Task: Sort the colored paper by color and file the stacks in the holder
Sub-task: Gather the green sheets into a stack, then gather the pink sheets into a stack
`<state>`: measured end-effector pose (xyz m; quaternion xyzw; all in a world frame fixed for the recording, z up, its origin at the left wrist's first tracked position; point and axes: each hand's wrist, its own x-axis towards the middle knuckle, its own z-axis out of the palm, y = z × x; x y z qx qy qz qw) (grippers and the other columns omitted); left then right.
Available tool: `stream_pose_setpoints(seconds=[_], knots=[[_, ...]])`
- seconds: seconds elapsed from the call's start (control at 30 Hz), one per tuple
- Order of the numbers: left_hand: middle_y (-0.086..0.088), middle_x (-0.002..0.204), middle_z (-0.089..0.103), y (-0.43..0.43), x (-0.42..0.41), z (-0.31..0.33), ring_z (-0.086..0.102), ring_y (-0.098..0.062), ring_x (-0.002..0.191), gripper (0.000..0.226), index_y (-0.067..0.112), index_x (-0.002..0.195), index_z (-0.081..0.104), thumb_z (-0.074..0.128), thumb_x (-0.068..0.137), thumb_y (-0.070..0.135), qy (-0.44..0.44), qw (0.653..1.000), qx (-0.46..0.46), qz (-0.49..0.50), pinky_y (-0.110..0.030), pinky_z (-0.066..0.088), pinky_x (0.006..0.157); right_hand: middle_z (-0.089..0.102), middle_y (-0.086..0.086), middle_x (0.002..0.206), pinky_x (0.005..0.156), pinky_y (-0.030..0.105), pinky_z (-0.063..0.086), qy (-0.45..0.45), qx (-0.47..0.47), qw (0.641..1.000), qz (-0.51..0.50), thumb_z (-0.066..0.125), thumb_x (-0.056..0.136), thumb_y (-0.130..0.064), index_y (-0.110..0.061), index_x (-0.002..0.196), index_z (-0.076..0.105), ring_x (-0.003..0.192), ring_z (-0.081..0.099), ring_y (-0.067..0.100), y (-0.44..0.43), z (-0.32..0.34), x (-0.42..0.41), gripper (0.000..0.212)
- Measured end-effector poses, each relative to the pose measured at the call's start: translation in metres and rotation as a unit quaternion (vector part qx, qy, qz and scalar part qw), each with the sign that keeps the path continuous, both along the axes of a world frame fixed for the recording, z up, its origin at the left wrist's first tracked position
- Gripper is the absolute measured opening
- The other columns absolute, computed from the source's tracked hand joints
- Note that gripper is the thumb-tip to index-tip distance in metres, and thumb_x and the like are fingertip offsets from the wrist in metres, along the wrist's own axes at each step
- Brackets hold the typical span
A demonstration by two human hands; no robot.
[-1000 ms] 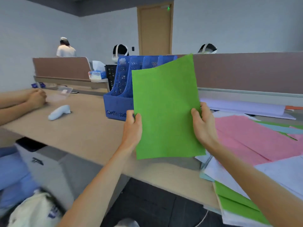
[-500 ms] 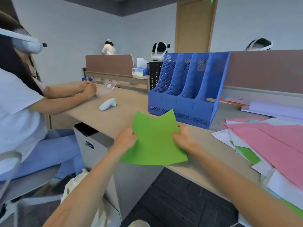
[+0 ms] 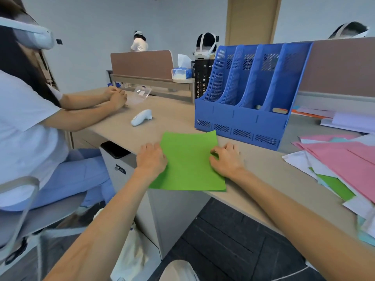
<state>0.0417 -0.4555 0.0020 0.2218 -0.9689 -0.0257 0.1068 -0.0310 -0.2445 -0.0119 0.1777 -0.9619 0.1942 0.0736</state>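
Note:
A green sheet (image 3: 189, 163) lies flat on the beige desk (image 3: 172, 118), its near edge hanging over the desk's front. My left hand (image 3: 151, 160) holds its left edge with curled fingers. My right hand (image 3: 226, 160) holds its right edge, thumb on top of the paper. The blue four-slot file holder (image 3: 243, 126) stands just behind the sheet, and its slots look empty. To the right lies a mixed pile of paper, with pink sheets (image 3: 345, 159) on top and white and green sheets (image 3: 334, 185) sticking out beneath.
A person (image 3: 30, 122) sits at the desk on my left, forearms on it. A white controller (image 3: 141, 118) lies left of the holder. Behind stand a black mesh bin (image 3: 203, 82) and a tissue box (image 3: 181, 73). A lavender stack (image 3: 353, 122) lies at the back right.
The green sheet came down from upright in the air to flat on the desk in front of the holder. My view swung left, bringing the seated person in.

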Motion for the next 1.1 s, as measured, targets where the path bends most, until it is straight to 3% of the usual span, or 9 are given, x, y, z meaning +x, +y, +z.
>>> stream_pose_setpoints(seconds=[0.17, 0.27, 0.47, 0.57, 0.67, 0.77, 0.9, 1.0, 1.1], knots=[[-0.015, 0.146, 0.031, 0.025, -0.001, 0.009, 0.026, -0.031, 0.135, 0.045, 0.007, 0.138, 0.041, 0.039, 0.097, 0.028, 0.004, 0.995, 0.078, -0.069, -0.043, 0.031, 0.107, 0.043, 0.008, 0.117, 0.105, 0.039, 0.032, 0.040, -0.049, 0.998, -0.001, 0.048, 0.093, -0.033, -0.024, 0.122, 0.063, 0.117, 0.033, 0.029, 0.015, 0.010, 0.010, 0.034], [-0.012, 0.146, 0.038, 0.069, 0.002, 0.010, 0.029, -0.027, 0.137, 0.045, 0.010, 0.140, 0.044, 0.042, 0.098, 0.026, 0.064, 0.974, 0.149, -0.155, -0.038, 0.026, 0.113, 0.046, 0.010, 0.118, 0.103, 0.035, 0.028, 0.063, -0.072, 0.995, -0.006, 0.050, 0.093, -0.030, -0.023, 0.116, 0.066, 0.115, 0.034, 0.031, 0.039, 0.021, 0.017, 0.029], [-0.005, 0.139, 0.049, 0.172, 0.000, 0.016, 0.041, -0.020, 0.132, 0.037, 0.013, 0.133, 0.053, 0.043, 0.098, 0.020, 0.123, 0.915, 0.252, -0.289, -0.031, 0.032, 0.109, 0.051, 0.006, 0.113, 0.098, 0.033, 0.034, 0.088, -0.104, 0.990, -0.042, 0.052, 0.089, -0.026, -0.026, 0.108, 0.069, 0.114, 0.038, 0.027, 0.111, 0.040, 0.029, 0.025], [-0.003, 0.136, 0.053, 0.223, -0.006, 0.015, 0.048, -0.018, 0.126, 0.034, 0.014, 0.129, 0.056, 0.041, 0.099, 0.017, 0.113, 0.880, 0.307, -0.344, -0.025, 0.036, 0.102, 0.058, 0.007, 0.113, 0.089, 0.028, 0.031, 0.090, -0.094, 0.989, -0.067, 0.053, 0.088, -0.023, -0.026, 0.104, 0.070, 0.110, 0.043, 0.027, 0.161, 0.045, 0.039, 0.024], [-0.002, 0.132, 0.057, 0.274, -0.011, 0.012, 0.052, -0.018, 0.121, 0.032, 0.014, 0.126, 0.058, 0.040, 0.100, 0.017, 0.080, 0.849, 0.359, -0.381, -0.023, 0.038, 0.095, 0.064, 0.008, 0.110, 0.090, 0.033, 0.043, 0.087, -0.101, 0.986, -0.100, 0.053, 0.083, -0.020, -0.022, 0.101, 0.073, 0.107, 0.053, 0.029, 0.219, 0.044, 0.053, 0.027], [-0.002, 0.132, 0.058, 0.322, -0.021, 0.007, 0.054, -0.020, 0.119, 0.033, 0.014, 0.127, 0.057, 0.041, 0.100, 0.019, 0.060, 0.846, 0.334, -0.412, -0.029, 0.041, 0.098, 0.068, 0.003, 0.110, 0.088, 0.034, 0.048, 0.078, -0.101, 0.981, -0.148, 0.050, 0.081, -0.025, -0.025, 0.102, 0.072, 0.107, 0.056, 0.025, 0.279, 0.042, 0.064, 0.031], [-0.002, 0.134, 0.056, 0.379, -0.041, 0.006, 0.052, -0.021, 0.121, 0.032, 0.012, 0.127, 0.053, 0.040, 0.099, 0.021, 0.028, 0.845, 0.308, -0.437, -0.033, 0.042, 0.097, 0.069, 0.004, 0.110, 0.085, 0.032, 0.047, 0.050, -0.126, 0.966, -0.221, 0.057, 0.086, -0.013, -0.018, 0.104, 0.073, 0.106, 0.058, 0.023, 0.348, 0.030, 0.068, 0.024], [-0.010, 0.126, 0.058, 0.411, -0.061, 0.005, 0.054, -0.028, 0.114, 0.029, 0.007, 0.118, 0.048, 0.038, 0.098, 0.025, -0.012, 0.873, 0.248, -0.419, -0.039, 0.044, 0.089, 0.062, 0.008, 0.122, 0.098, 0.036, 0.043, 0.012, -0.111, 0.956, -0.271, 0.059, 0.083, -0.028, -0.023, 0.111, 0.070, 0.120, 0.051, 0.028, 0.382, 0.021, 0.063, 0.030], [-0.017, 0.112, 0.056, 0.423, -0.083, 0.002, 0.054, -0.034, 0.103, 0.029, 0.006, 0.113, 0.042, 0.035, 0.097, 0.030, -0.027, 0.914, 0.156, -0.374, -0.041, 0.045, 0.080, 0.039, 0.008, 0.145, 0.113, 0.039, 0.027, -0.033, -0.069, 0.943, -0.324, 0.059, 0.086, -0.041, -0.027, 0.132, 0.055, 0.139, 0.028, 0.026, 0.405, 0.016, 0.059, 0.048]])
